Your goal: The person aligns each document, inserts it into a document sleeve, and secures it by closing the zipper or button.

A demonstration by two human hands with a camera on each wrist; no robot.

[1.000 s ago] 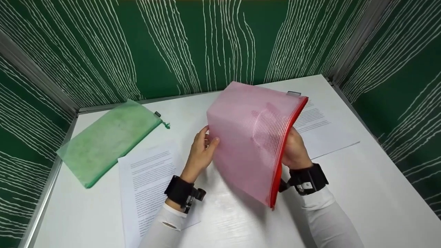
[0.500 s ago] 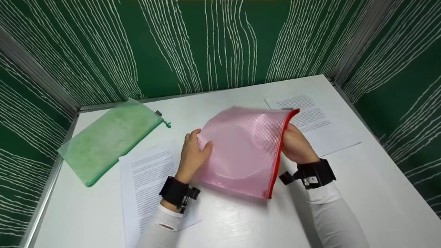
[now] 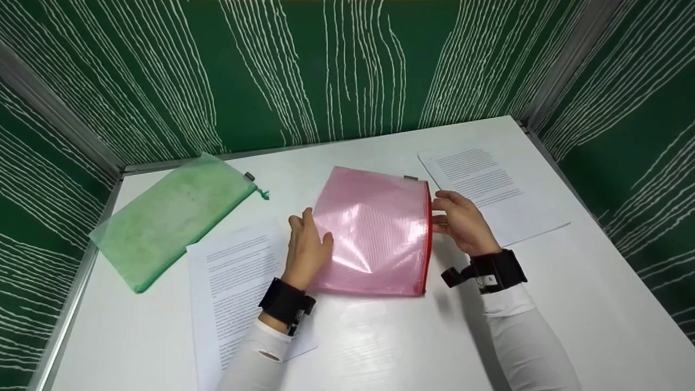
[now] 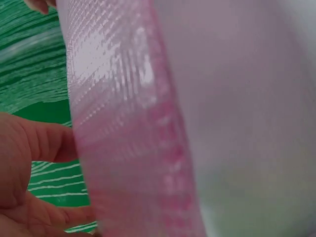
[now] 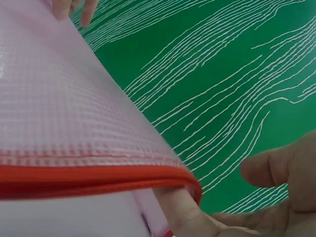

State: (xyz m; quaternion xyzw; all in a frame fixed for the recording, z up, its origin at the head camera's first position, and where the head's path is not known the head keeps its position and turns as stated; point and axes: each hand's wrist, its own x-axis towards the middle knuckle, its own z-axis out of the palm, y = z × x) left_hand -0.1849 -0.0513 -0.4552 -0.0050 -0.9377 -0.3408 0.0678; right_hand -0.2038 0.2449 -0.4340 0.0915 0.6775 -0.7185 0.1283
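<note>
Seeing pink mesh pouch [image 3: 374,233] mid white tbl [image 3: 369,347], btwn both hands, red zip edge [image 3: 428,233] toward R (strong glare on its front, btw). Can't tell if it rests flat. L hand [image 3: 305,252]: thumb & fingers wide, touching pouch's L edge. R hand [image 3: 464,222]: fingers at the zip edge, one tucked under it per R wrist cam, thumb well apart. Green pouch [image 3: 174,217] lies far L, printed sheet [image 3: 202,320] near it, another printed sheet [image 3: 497,214] far R.

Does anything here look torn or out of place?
One thing: the left sleeve has a small slit near its cuff; the right sleeve shows none. It may be a thumbhole rather than damage.
</note>
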